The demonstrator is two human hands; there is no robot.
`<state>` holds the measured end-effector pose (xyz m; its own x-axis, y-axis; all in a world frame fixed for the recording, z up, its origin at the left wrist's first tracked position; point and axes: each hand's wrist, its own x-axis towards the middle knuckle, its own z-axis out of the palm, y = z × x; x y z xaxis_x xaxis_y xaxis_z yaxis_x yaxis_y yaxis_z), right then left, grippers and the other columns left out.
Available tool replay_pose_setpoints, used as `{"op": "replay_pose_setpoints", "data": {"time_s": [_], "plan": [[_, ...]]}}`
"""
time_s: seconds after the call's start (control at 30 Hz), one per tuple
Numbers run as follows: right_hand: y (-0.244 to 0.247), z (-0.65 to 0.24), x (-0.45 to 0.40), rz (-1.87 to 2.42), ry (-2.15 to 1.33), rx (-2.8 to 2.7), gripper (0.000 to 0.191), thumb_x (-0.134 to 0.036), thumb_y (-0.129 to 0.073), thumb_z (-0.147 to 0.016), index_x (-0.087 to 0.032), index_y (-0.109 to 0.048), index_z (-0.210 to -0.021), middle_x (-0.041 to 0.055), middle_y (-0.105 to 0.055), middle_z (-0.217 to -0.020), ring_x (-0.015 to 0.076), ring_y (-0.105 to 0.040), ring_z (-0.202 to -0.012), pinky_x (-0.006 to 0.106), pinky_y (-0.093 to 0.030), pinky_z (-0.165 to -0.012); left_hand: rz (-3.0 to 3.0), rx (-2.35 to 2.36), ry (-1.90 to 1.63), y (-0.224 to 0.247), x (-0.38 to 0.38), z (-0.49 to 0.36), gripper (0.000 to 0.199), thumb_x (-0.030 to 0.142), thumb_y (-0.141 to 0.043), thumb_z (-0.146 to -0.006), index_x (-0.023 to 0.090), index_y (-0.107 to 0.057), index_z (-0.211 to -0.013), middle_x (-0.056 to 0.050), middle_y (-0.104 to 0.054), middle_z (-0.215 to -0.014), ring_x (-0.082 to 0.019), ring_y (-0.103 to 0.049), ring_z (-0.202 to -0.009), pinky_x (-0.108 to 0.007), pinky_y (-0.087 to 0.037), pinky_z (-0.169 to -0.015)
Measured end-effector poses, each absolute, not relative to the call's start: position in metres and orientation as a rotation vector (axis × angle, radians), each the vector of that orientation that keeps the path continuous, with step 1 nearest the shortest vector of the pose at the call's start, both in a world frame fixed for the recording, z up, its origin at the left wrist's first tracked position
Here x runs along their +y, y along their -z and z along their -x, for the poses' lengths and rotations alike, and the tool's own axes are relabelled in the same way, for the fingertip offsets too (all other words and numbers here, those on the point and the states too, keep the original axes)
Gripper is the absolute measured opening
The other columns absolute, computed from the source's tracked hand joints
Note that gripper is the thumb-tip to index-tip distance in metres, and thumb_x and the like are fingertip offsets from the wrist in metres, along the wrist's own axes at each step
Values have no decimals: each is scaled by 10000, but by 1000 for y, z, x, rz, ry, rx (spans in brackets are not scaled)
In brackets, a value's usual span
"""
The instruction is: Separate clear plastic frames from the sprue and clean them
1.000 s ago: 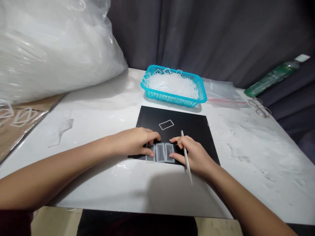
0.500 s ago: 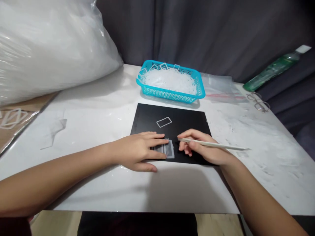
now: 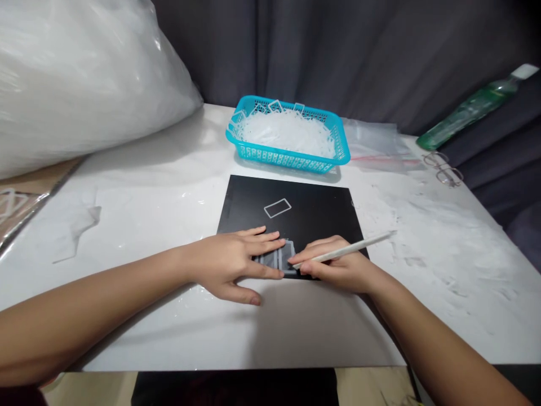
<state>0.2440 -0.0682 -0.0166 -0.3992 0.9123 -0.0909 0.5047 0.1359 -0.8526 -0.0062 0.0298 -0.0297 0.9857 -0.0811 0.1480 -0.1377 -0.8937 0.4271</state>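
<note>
My left hand [image 3: 236,262] lies flat with its fingers spread over clear rectangular pieces with whitish borders [image 3: 287,256], near the front edge of a black mat [image 3: 316,208]. My right hand [image 3: 338,262] grips a thin pale pen-like tool [image 3: 359,246], whose tip is down by the right edge of these pieces; its fingertips are close to those of my left hand. Farther back on the mat lies a thin white rectangular frame [image 3: 278,208], touched by neither hand.
Behind the mat stands a blue basket [image 3: 291,160] full of white pieces, some frames on its rim. Clear plastic bags [image 3: 376,144], glasses [image 3: 443,168] and a green bottle [image 3: 473,110] are at the back right. A bulky plastic sack [image 3: 88,79] fills the back left.
My right hand has moved left and down, bringing the tool's tip to the pieces' right edge, and the tool is more tilted. My left hand stays on the pieces. The view has shifted slightly.
</note>
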Motion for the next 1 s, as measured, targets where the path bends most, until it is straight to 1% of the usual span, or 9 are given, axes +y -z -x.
{"op": "replay_pose_setpoints", "data": {"time_s": [0.17,0.33,0.47,0.67,0.87,0.93,1.0], "plan": [[17,-242,-69,1383,-1162,-2054,207,-349,-623,-849,-231,-757,-954,53,-753,-876,176,-692,-767,269,-523,-677,-2704,-145,-122,30,30,5,532,507,-550,-862,232,-552,-1317,-217,-314,-1488,-403,-301,-1366,-597,-293,-1078],[17,-238,-70,1394,-1109,-2095,202,-338,-608,-864,-236,-754,-960,44,-753,-865,170,-691,-764,284,-524,-712,-2707,-148,-114,29,30,5,534,513,-555,-857,243,-549,-1318,-200,-326,-1489,-391,-296,-1374,-589,-288,-1085],[16,-238,-71,1378,-1077,-2148,199,-320,-608,-868,-226,-749,-972,45,-751,-867,168,-692,-765,273,-519,-704,-2712,-148,-118,29,30,5,537,512,-556,-858,239,-545,-1321,-204,-319,-1491,-384,-295,-1376,-582,-283,-1091],[17,-241,-76,1270,-876,-2251,165,-265,-590,-883,-199,-730,-940,47,-742,-843,148,-679,-719,239,-503,-650,-2701,-145,-148,29,29,4,506,482,-555,-873,225,-557,-1309,-194,-308,-1497,-377,-321,-1367,-576,-284,-1097],[17,-239,-79,1195,-706,-2344,116,-249,-570,-899,-210,-679,-908,27,-713,-818,133,-654,-731,229,-499,-666,-2702,-128,-161,30,29,4,502,496,-544,-877,237,-560,-1306,-186,-294,-1507,-360,-301,-1379,-554,-279,-1109],[16,-237,-80,1198,-595,-2422,134,-236,-547,-907,-204,-664,-851,54,-699,-902,146,-635,-796,242,-503,-684,-2700,-119,-159,30,28,4,491,497,-540,-878,243,-568,-1297,-177,-298,-1508,-348,-296,-1384,-540,-276,-1116],[17,-235,-83,1168,-401,-2508,152,-208,-535,-906,-207,-646,-802,69,-689,-1040,170,-615,-881,276,-505,-729,-2700,-110,-158,31,27,4,485,498,-535,-881,246,-571,-1294,-174,-310,-1504,-339,-298,-1385,-533,-275,-1119]]}}
